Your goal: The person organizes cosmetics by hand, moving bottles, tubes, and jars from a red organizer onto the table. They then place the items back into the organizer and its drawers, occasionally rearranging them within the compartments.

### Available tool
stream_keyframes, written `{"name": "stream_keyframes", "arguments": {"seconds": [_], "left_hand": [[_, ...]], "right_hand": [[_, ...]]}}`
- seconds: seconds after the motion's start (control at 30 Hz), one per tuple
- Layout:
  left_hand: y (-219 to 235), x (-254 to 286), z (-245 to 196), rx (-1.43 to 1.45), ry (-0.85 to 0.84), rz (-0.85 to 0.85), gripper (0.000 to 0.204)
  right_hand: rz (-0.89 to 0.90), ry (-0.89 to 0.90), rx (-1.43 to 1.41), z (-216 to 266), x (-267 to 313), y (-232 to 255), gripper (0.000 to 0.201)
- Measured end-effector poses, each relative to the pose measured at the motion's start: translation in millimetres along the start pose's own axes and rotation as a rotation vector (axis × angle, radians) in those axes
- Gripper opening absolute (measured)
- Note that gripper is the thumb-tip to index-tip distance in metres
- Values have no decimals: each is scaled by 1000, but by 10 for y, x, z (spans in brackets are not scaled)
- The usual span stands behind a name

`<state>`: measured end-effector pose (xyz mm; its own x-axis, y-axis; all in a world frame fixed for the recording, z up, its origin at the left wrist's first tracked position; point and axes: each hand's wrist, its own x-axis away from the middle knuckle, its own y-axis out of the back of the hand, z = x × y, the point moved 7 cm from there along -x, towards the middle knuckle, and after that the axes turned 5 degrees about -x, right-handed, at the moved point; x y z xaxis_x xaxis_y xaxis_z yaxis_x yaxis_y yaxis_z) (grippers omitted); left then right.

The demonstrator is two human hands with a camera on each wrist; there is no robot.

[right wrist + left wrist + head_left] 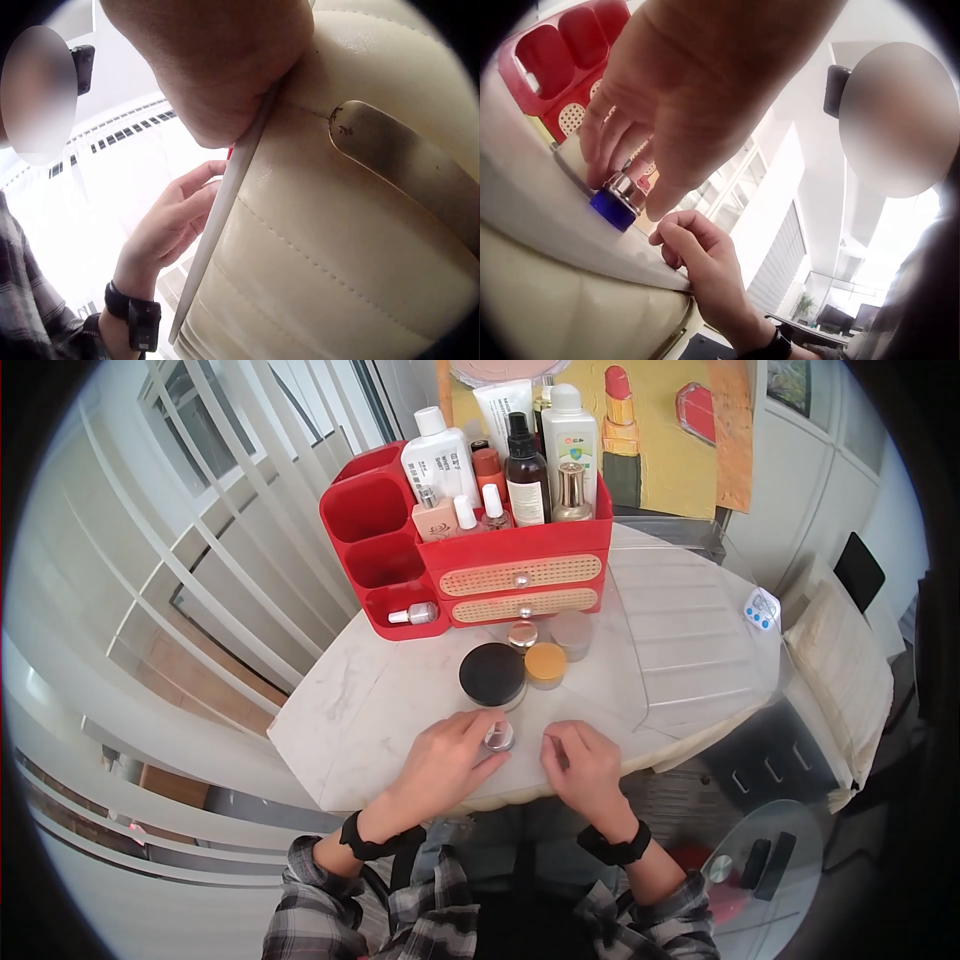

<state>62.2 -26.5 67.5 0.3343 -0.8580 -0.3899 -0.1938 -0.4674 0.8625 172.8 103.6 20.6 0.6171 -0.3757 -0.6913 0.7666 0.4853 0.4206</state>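
Your left hand pinches the small blue jar at the table's near edge; your right hand rests beside it, fingers loosely curled, holding nothing.

The person wears a plaid shirt in black, grey and white, its sleeves pushed back from the wrists. Each wrist carries a black band: one on the left wrist, one on the right wrist. Both hands are bare.

From my seat I see a marble table; vertical blinds at ten o'clock; a lipstick painting at one o'clock.
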Motion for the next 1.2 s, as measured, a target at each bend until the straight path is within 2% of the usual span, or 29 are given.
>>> {"name": "stream_keyframes", "arguments": {"seconds": [0.23,0.43,0.67,0.77,0.83,0.87,0.93,0.97,1.03,1.2], "left_hand": [[195,-125,83,44,7,13,43],[26,-94,10,23,-51,50,41],[-36,-11,107,15,12,116,43],[70,-33,27,70,-32,32,44],[122,-108,-71,72,-60,-17,48],[100,-137,-83,73,-59,-19,48],[-10,-190,-146,62,-113,40,52],[-61,-218,-166,65,-115,41,52],[-118,-258,-280,-1,-223,-11,53],[-201,-362,-365,57,-212,96,57]], "right_hand": [[4,3,1,8,0,4,14],[6,0,15,18,-8,0,14],[9,-6,3,18,-13,-1,14],[74,-100,-75,-4,-19,11,17],[109,-199,-274,-52,-20,5,30],[111,-198,-274,-43,-33,13,30],[133,-233,-452,-43,-48,-4,44],[132,-234,-450,-50,-50,1,44],[181,-244,-406,-64,-38,-21,51],[165,-390,-521,-148,-76,53,38]]}}
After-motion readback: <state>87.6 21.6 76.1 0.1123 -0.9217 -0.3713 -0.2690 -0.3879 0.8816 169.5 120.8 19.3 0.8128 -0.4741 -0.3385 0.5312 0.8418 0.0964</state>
